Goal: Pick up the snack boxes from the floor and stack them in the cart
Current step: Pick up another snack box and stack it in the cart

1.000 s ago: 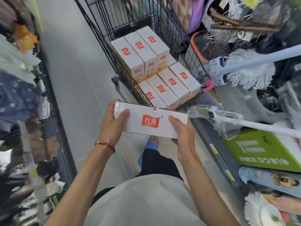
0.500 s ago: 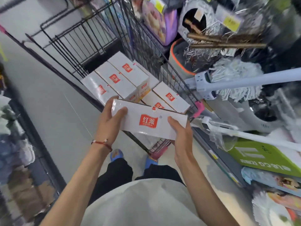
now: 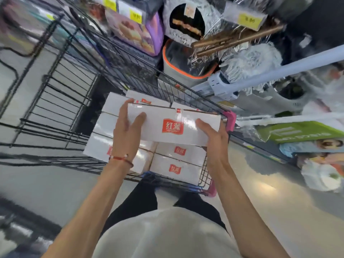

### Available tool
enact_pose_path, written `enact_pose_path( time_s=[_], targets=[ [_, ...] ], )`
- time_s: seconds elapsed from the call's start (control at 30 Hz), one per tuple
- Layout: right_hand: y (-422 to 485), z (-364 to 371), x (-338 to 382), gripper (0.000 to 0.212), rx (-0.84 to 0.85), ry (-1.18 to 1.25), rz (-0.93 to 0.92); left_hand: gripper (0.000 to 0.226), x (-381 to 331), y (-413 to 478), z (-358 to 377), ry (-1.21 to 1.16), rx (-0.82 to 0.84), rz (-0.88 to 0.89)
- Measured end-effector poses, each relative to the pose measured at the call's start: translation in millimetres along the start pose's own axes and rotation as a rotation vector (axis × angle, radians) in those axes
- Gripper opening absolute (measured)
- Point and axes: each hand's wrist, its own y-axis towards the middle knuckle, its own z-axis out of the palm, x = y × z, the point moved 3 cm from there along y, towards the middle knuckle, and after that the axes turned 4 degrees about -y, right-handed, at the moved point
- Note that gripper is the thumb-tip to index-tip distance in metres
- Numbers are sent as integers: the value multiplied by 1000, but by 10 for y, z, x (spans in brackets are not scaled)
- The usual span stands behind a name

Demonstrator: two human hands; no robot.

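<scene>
I hold a white snack box (image 3: 173, 125) with a red logo flat over the black wire cart (image 3: 61, 101). My left hand (image 3: 126, 127) grips its left end, thumb on top. My right hand (image 3: 214, 133) grips its right end, thumb on top too. Below it, several identical stacked boxes (image 3: 178, 164) fill the near end of the cart, partly hidden by the held box and my hands.
Store shelving on the right carries mops (image 3: 260, 58), a long pale handle (image 3: 297, 62), a grey bucket with an orange rim (image 3: 178, 71) and a green carton (image 3: 305, 131). The cart's pink corner guard (image 3: 230, 120) is close to my right hand. Grey floor lies to the left.
I have stepped up to the cart and my view has tipped down. The held box has moved from in front of the cart to above the boxes inside it.
</scene>
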Motion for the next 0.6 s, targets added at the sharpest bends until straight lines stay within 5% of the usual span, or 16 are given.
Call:
enact_pose_path(
  time_s=[0.4, 0.6],
  targets=[
    [-269, 146, -5, 60, -92, 100, -72, 40, -220, 168, -113, 58, 120, 95],
    [-332, 157, 75, 31, -43, 96, -84, 42, -269, 164, -167, 48, 91, 141]
  ],
)
